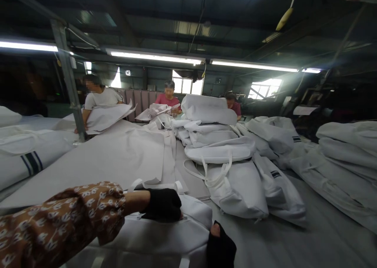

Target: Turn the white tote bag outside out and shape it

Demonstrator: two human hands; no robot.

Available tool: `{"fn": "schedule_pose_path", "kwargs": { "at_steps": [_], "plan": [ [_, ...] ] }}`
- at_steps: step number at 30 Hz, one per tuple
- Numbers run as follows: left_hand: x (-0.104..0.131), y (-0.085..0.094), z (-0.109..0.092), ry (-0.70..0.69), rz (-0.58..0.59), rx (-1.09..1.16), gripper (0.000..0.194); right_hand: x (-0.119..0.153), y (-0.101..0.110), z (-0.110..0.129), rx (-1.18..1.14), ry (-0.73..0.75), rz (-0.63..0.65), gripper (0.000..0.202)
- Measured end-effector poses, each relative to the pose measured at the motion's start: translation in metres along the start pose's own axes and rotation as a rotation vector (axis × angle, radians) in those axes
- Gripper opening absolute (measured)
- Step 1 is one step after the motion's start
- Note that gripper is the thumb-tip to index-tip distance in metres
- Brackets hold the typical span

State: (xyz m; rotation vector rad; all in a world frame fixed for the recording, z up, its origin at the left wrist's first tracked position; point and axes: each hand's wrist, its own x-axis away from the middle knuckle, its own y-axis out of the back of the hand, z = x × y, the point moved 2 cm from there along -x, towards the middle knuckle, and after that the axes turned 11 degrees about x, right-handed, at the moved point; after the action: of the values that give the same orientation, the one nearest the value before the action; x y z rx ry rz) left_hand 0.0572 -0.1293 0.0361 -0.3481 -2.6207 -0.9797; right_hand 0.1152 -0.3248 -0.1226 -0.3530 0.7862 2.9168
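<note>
1. A white bag (153,236) lies toward the counter's (282,240) near edge, between the hands I follow remotely.
2. My left hand's (165,204) fingers curl together, apparently clamped on its top.
3. My right hand (221,244) sits against its right end; whether those fingers grip, I cannot tell.
4. I judge it light, soft, easily creased; its strap (184,263) looks the surest hold.
</note>
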Motion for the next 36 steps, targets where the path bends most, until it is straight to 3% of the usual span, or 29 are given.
{"fn": "schedule_pose_path", "kwargs": {
  "at_steps": [3,6,9,12,14,17,19,21,23,26,30,32,36],
  "plan": [
    [0.012,0.000,0.005,0.027,0.012,-0.011,0.025,0.002,-0.003,-0.003,-0.026,0.009,0.038,0.080],
    [0.016,0.000,0.007,0.050,0.015,0.011,0.022,0.004,-0.007,-0.009,-0.014,0.028,-0.016,0.077],
    [0.009,0.003,0.004,0.094,0.038,0.186,0.022,-0.002,-0.009,-0.013,-0.007,0.063,-0.019,0.075],
    [-0.002,0.009,-0.009,0.108,-0.034,0.228,0.019,-0.016,-0.001,-0.001,0.027,0.179,-0.036,0.070],
    [-0.010,0.013,-0.020,0.103,-0.118,0.186,0.016,-0.025,0.008,0.019,0.083,0.328,-0.134,0.059],
    [-0.017,0.013,-0.030,0.069,-0.161,0.208,0.014,-0.029,0.014,0.061,0.162,0.729,-0.266,0.049],
    [-0.020,0.010,-0.030,0.014,-0.153,0.260,0.015,-0.029,0.009,0.085,0.203,0.966,-0.288,0.050],
    [-0.019,0.008,-0.027,-0.049,-0.139,0.293,0.017,-0.030,0.000,0.099,0.279,1.061,-0.244,0.042],
    [-0.016,0.007,-0.024,-0.073,-0.135,0.301,0.019,-0.032,-0.007,0.104,0.376,1.061,-0.171,0.032],
    [-0.003,0.003,-0.021,-0.127,-0.197,0.068,0.022,-0.033,-0.004,0.103,0.444,1.013,0.029,0.018],
    [0.025,-0.012,-0.012,-0.135,-0.373,-0.269,0.037,-0.031,0.015,0.103,0.330,0.782,0.337,0.027],
    [0.037,-0.020,0.000,-0.049,-0.405,-0.295,0.047,-0.029,0.022,0.105,0.302,0.692,0.399,0.031],
    [0.046,-0.028,0.016,0.006,-0.337,-0.271,0.066,-0.027,0.024,0.110,0.223,0.588,0.447,0.026]
  ]
}}
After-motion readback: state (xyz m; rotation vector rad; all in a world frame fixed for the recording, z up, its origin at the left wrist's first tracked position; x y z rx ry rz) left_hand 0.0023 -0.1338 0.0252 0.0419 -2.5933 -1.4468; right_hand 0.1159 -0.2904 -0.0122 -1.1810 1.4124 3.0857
